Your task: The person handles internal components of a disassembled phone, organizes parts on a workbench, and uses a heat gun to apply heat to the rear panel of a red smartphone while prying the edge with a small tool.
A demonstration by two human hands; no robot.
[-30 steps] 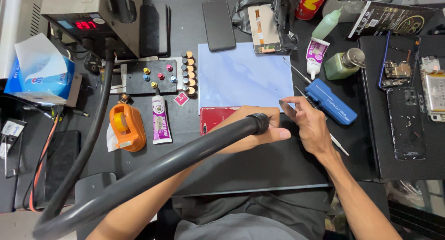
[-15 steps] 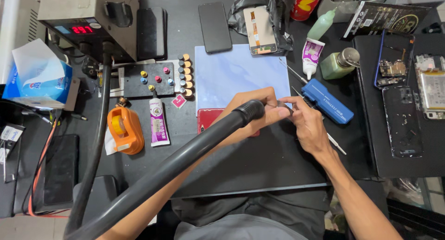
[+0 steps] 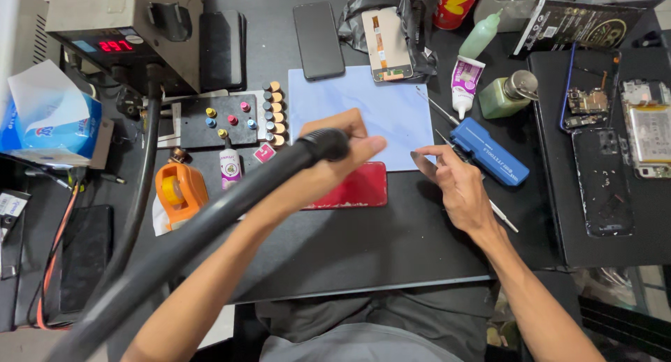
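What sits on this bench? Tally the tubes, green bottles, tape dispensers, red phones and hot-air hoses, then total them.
White tubes: 2
Green bottles: 2
Orange tape dispenser: 1
Red phone: 1
Black hot-air hose, gripped by the left hand: 1
Total: 7

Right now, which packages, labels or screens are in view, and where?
Tissue pack: far left, blue and white.
Station display: top left, red digits on a grey box.
Glue tube: right of the blue mat, white and purple.
Dark phone: top centre, screen off.
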